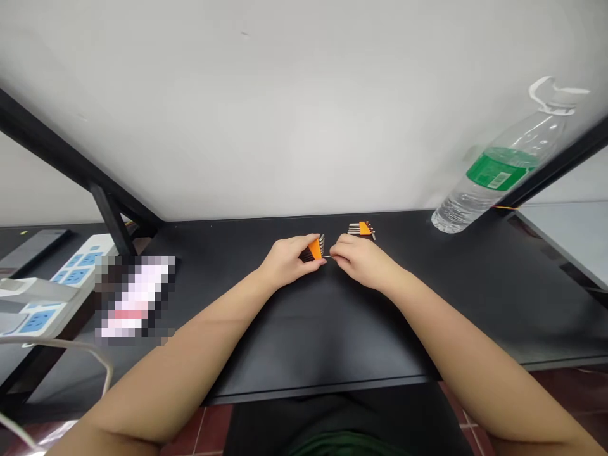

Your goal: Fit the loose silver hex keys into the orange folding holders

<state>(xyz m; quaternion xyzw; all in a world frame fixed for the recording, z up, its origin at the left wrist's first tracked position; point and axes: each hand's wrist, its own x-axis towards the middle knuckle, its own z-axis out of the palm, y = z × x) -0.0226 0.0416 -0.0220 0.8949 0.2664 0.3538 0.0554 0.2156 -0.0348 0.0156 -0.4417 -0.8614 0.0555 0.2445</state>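
- Two bare hands meet near the centre of the frame, over a black tabletop (332, 345).
- The left hand (284, 259), just left of centre, pinches an orange holder (315, 248) between thumb and fingers; the holder stands tilted, with metal keys (322, 242) showing along its right side.
- The right hand (361, 256), just right of centre, has its thumb and fingertips pressed together on a thin metal rod (326, 256), which spans the small gap to the lower end of the holder.
- A second orange holder (364, 228), also filled with metal pieces, lies on the tabletop just above the right hand, near the back edge.
- A clear bottle (498, 170) with a green label stands at the upper right, before the pale wall (304, 126).
- At the left of the frame are a pixelated object (135, 297), its identity hidden, and a white power strip (88, 269) with blue sockets.
- A pale cable (108, 370) curves at the lower left.
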